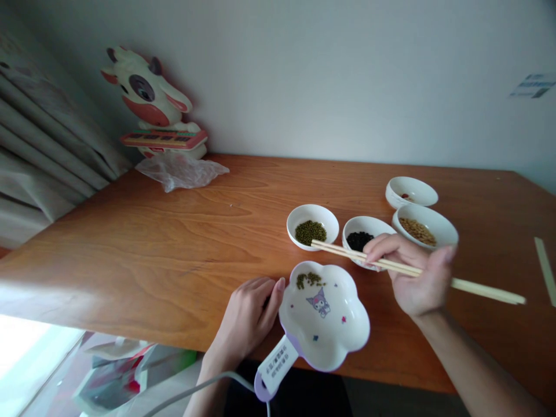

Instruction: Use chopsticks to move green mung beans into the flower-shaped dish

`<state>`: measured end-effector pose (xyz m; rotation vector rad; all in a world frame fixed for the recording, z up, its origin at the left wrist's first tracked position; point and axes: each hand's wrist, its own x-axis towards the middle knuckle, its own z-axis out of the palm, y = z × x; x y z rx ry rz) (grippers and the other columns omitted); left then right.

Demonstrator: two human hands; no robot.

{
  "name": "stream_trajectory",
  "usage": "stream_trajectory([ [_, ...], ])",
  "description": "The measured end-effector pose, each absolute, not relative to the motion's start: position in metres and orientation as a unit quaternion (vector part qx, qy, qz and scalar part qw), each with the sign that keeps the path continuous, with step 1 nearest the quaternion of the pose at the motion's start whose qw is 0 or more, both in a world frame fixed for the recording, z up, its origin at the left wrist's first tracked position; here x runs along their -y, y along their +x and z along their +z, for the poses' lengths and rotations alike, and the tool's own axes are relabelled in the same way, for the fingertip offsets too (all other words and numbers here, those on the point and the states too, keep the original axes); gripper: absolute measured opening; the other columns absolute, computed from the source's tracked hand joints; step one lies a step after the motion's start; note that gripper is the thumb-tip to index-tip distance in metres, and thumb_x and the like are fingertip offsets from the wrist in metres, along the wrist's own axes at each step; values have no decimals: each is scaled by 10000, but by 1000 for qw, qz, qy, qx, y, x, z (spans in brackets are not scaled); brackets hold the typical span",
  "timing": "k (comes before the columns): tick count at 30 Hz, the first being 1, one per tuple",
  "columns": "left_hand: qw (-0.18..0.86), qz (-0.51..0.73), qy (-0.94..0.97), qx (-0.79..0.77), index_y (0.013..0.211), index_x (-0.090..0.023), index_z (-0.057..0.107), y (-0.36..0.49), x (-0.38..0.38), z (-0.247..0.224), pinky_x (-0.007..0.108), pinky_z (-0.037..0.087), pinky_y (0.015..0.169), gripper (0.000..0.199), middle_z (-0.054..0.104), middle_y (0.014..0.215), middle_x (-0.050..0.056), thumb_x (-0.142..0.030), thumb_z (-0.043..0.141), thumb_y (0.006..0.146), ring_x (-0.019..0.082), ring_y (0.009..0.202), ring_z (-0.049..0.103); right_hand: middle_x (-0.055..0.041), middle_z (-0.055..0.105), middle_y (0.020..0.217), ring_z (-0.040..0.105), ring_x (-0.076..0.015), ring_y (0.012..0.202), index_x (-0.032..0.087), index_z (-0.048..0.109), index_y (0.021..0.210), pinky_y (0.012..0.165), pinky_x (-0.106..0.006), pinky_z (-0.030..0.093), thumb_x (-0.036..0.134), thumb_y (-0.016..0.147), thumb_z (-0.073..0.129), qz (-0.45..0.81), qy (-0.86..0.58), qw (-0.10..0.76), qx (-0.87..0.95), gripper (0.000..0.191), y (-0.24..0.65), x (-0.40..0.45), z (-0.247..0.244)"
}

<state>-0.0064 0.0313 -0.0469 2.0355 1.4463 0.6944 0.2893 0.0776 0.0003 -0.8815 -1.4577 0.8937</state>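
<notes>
Two chopsticks [391,265] sit pinched in our right hand [417,278], tips reaching over the green bean bowl [313,226]. A few green beans [309,280] already lie in the flower dish [324,315] at the table [174,243] edge, which our left hand [247,315] steadies, fingers relaxed against its rim, grasping nothing.

The right hand [419,278] holds chopsticks [417,270] with tips over the green-bean bowl [313,226]. The left hand [247,315] touches the flower-shaped dish [343,330] on the wooden surface [174,243]; 3 more bowls stand beyond.
</notes>
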Motion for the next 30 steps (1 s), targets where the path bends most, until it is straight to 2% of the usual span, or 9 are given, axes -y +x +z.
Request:
stream_trajectory([
  [3, 275, 257, 756, -536, 753, -205, 478, -6, -31, -47, 294, 383, 698, 456, 631, 757, 15, -386, 388, 1161, 149, 682, 545, -79, 702, 705, 642, -249, 696, 238, 760, 752, 664, -393, 477, 810, 1022, 148, 415, -356, 482, 684, 880, 290, -70, -8],
  [6, 277, 258, 753, -538, 765, -204, 494, -6, -30, -47, 293, 385, 706, 447, 635, 764, 12, -384, 394, 1162, 147, 687, 546, -77, 707, 757, 652, -248, 729, 230, 730, 801, 688, -392, 478, 808, 1018, 92, 427, -375, 410, 713, 888, 291, -66, -19],
  [11, 276, 259, 754, -537, 757, -205, 480, -7, -29, -48, 290, 385, 696, 446, 639, 761, 14, -379, 400, 1160, 150, 686, 550, -69, 689, 792, 643, -242, 749, 231, 693, 838, 716, -394, 485, 795, 1015, 26, 424, -401, 371, 723, 890, 291, -67, -27],
  [14, 273, 256, 755, -538, 751, -207, 470, -7, -29, -48, 288, 386, 691, 447, 632, 753, 15, -377, 401, 1159, 152, 682, 544, -71, 698, 789, 651, -244, 769, 234, 702, 828, 739, -398, 482, 751, 1040, 22, 416, -402, 381, 722, 880, 290, -67, -27],
  [17, 272, 257, 756, -537, 755, -206, 475, -7, -30, -47, 284, 386, 689, 442, 634, 758, 13, -372, 403, 1158, 150, 688, 546, -72, 703, 768, 646, -235, 739, 234, 721, 806, 699, -388, 467, 724, 1057, 35, 420, -402, 391, 713, 879, 289, -68, -27],
  [23, 270, 260, 757, -536, 756, -204, 485, -7, -29, -47, 286, 389, 688, 438, 640, 757, 12, -366, 409, 1156, 147, 679, 547, -83, 713, 730, 651, -237, 716, 230, 750, 759, 636, -379, 458, 772, 1038, 80, 436, -407, 419, 685, 906, 287, -65, -24],
  [27, 265, 262, 759, -535, 742, -205, 476, -7, -30, -48, 286, 390, 678, 446, 633, 742, 14, -364, 414, 1154, 148, 670, 549, -92, 674, 639, 604, -226, 621, 230, 758, 689, 548, -365, 434, 804, 1018, 88, 440, -390, 514, 624, 942, 284, -67, -8],
  [30, 265, 262, 760, -532, 739, -206, 476, -7, -30, -48, 288, 396, 676, 454, 633, 741, 19, -371, 405, 1156, 151, 674, 559, -105, 691, 691, 618, -246, 658, 251, 775, 697, 582, -387, 467, 789, 1030, 131, 398, -388, 599, 576, 903, 283, -75, 4],
])
